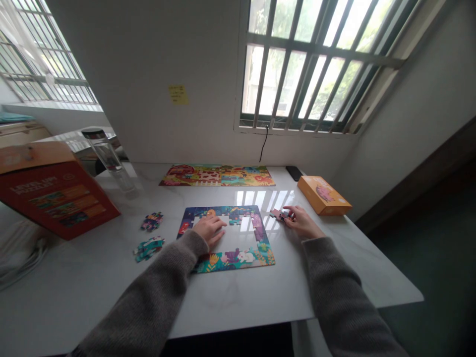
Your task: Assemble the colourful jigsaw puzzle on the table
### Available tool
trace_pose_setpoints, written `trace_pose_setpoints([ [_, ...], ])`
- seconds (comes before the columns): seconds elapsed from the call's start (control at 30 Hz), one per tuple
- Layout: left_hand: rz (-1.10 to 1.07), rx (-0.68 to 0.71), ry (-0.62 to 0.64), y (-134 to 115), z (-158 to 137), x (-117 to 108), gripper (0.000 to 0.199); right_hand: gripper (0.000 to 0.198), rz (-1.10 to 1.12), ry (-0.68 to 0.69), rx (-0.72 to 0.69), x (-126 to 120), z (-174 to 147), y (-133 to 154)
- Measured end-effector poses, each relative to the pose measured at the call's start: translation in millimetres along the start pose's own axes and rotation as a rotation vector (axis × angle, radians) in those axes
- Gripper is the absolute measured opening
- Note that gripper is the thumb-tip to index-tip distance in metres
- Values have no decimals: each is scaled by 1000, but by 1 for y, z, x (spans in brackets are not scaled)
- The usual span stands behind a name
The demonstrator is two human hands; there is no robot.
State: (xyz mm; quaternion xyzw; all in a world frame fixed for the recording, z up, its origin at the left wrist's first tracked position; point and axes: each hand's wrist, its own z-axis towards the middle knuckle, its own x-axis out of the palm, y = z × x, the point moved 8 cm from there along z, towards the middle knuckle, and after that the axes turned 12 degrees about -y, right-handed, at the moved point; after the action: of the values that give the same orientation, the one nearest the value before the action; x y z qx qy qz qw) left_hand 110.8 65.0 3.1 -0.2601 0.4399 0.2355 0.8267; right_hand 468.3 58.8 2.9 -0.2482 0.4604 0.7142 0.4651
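Note:
A partly filled jigsaw puzzle (238, 265) lies on the white table, its border joined around a bare middle. My left hand (210, 230) rests over its left side, fingers stretched out, holding nothing visible; it hides part of that border. To the right of the puzzle, my right hand (302, 223) has its thumb and fingers bent around puzzle pieces (277, 214) in a small pile, partly covered by the fingers. Left of the puzzle are two more piles: dark-coloured pieces (151, 221) and teal pieces (148, 249).
A long finished puzzle (219, 176) lies along the wall. An orange box (324, 196) and a black phone (293, 173) are at the back right. At left stand a large red puzzle box (63, 198) and a clear bottle (106, 151); white cables (26, 263) lie beside the box.

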Motion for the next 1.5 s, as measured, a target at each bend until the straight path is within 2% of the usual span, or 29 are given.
trace_pose_setpoints([
  [0.13, 10, 3, -5, -1, 0, 0, 29, 39, 18, -49, 6, -9, 1, -1],
  [0.3, 40, 22, 8, 6, 1, -4, 28, 33, -61, -132, 13, -15, 1, 2],
  [0.43, 88, -35, -97, 27, 1, -24, 25, 34, -118, -129, -21, -4, 0, 15],
  [0.57, 73, -83, -146, 45, -5, -35, 24, 46, -130, -46, -81, 16, -2, 26],
  [0.67, 74, -103, -126, 49, -8, -33, 25, 48, -66, -32, -39, 16, -1, 17],
  [0.8, 60, -87, -119, 47, -9, -31, 26, 40, 181, -67, 76, 2, 1, -8],
  [0.9, 56, -85, -136, 47, -7, -33, 25, 38, 212, -120, 125, -8, 0, -18],
  [1.1, 13, -124, -161, 54, -12, -55, 27, 36, 6, -47, -32, 2, -7, 9],
  [1.2, 45, -206, -226, 73, -29, -75, 28, 40, -39, -75, -48, 5, -8, 16],
  [1.3, 161, -334, -294, 104, -58, -98, 28, 41, -63, -97, -89, 9, -8, 22],
  [1.43, 354, -644, -447, 151, -103, -137, 30, 38, -76, -128, -165, 14, -10, 36],
  [1.5, 401, -825, -457, 168, -122, -146, 33, 35, -109, -172, -192, 12, -10, 45],
])
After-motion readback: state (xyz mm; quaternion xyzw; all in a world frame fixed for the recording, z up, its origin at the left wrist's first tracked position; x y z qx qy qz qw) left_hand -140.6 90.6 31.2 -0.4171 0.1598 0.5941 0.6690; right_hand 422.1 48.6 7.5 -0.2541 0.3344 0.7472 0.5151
